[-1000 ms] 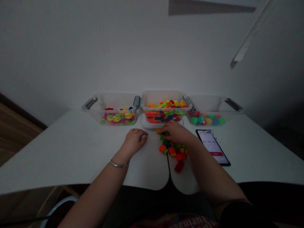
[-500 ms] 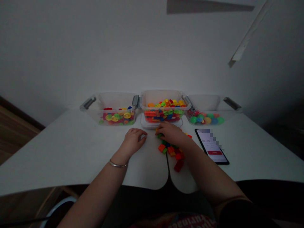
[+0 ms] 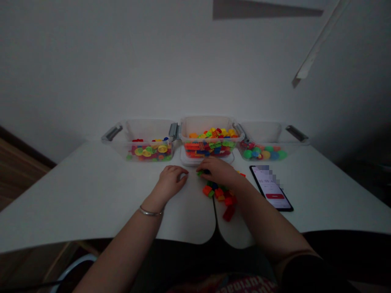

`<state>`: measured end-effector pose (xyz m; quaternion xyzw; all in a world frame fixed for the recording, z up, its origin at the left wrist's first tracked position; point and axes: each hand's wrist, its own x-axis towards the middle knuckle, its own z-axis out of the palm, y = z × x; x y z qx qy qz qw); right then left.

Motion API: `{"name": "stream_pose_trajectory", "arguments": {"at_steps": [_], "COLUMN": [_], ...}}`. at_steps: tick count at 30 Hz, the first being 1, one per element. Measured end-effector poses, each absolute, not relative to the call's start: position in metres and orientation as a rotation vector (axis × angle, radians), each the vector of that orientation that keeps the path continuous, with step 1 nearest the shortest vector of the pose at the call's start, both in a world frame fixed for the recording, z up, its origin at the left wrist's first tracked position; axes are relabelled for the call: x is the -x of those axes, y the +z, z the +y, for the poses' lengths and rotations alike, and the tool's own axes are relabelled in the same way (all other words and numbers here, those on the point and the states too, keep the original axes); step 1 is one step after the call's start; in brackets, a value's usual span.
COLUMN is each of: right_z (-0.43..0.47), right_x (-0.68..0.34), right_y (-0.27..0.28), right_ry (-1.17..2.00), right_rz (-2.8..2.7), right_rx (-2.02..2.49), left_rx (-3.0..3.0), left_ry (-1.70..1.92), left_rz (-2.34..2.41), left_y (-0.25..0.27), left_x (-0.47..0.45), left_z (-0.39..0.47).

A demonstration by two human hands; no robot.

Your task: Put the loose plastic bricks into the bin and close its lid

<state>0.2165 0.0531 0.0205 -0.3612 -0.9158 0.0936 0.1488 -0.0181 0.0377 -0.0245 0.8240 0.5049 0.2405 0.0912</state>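
Observation:
My right hand point(image 3: 215, 170) is over the far side of a loose pile of building bricks point(image 3: 220, 193), its thumb and fingers closed on a small green brick point(image 3: 200, 173). The hand and forearm cover part of the pile, which is red, orange, green and blue. To the left, my left hand point(image 3: 171, 179) rests on the white table with fingers curved and a gap between thumb and forefinger; nothing is in it. Behind the hands stands a clear box point(image 3: 210, 140) filled with mixed bricks, raised on a white lid-like base point(image 3: 185, 160).
A left clear box point(image 3: 149, 134) holds yellow, red and green round pieces. A right clear box point(image 3: 265, 138) holds small coloured balls. A phone point(image 3: 271, 189) lies right of the pile. The table point(image 3: 91, 195) has a seam near the front edge, with a wall behind.
My right hand has shifted slightly left, away from the pile, with the green brick at its fingertips. My left hand stays in nearly the same place.

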Motion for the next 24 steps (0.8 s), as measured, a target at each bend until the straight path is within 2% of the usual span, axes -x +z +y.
{"name": "stream_pose_trajectory", "arguments": {"at_steps": [5, 9, 14, 24], "right_z": [0.05, 0.049, 0.056, 0.071], "right_x": [-0.224, -0.234, -0.25, -0.259], "right_y": [0.031, 0.037, 0.038, 0.032], "right_ry": [0.223, -0.06, -0.353, -0.391], "right_rz": [-2.226, -1.941, -1.615, -1.475], "right_rx": [0.966, 0.958, 1.233, 1.445], "left_rx": [-2.45, -2.447, -2.44, -2.442], "left_ry": [0.731, 0.717, 0.694, 0.706], "left_rz": [1.499, 1.495, 1.508, 1.508], "left_y": [-0.026, -0.026, -0.024, -0.026], "left_x": [0.019, 0.019, 0.02, 0.02], "left_z": [0.037, 0.037, 0.036, 0.037]}}
